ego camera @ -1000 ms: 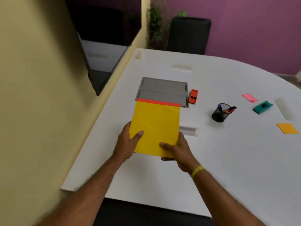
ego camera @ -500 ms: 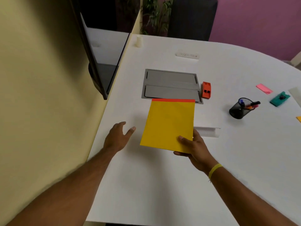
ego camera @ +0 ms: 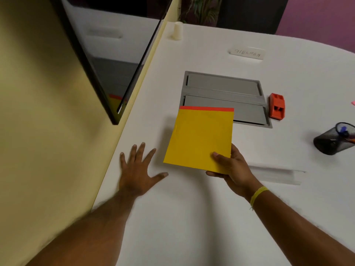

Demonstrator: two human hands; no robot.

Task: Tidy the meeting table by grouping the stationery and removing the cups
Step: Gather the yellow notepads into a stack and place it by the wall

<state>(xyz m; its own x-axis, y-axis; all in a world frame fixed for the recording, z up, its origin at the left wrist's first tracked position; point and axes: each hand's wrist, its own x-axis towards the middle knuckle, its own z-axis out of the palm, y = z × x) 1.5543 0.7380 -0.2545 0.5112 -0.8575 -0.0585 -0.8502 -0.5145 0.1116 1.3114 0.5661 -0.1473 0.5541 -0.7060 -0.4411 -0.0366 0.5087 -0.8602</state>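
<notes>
The right hand [ego camera: 233, 166] grips the yellow notepad [ego camera: 199, 139] by its near corner, thumb on top; the pad appears raised off the desk [ego camera: 192, 217]. The left hand [ego camera: 137, 169] lies flat, fingers spread, just left of it. A mesh pen holder [ego camera: 334, 140] stands well right of the right hand.

Yellow notepad [ego camera: 199, 139] with an orange-red top strip, against a plain white table [ego camera: 192, 217].
Beyond the notepad, a plain grey panel [ego camera: 222, 93]. Right of the notepad are an orange-red small tool [ego camera: 276, 109] and a black mesh pen holder [ego camera: 334, 140] with blue and orange tips inside. Wristband [ego camera: 257, 194] below the notepad — yellow.
</notes>
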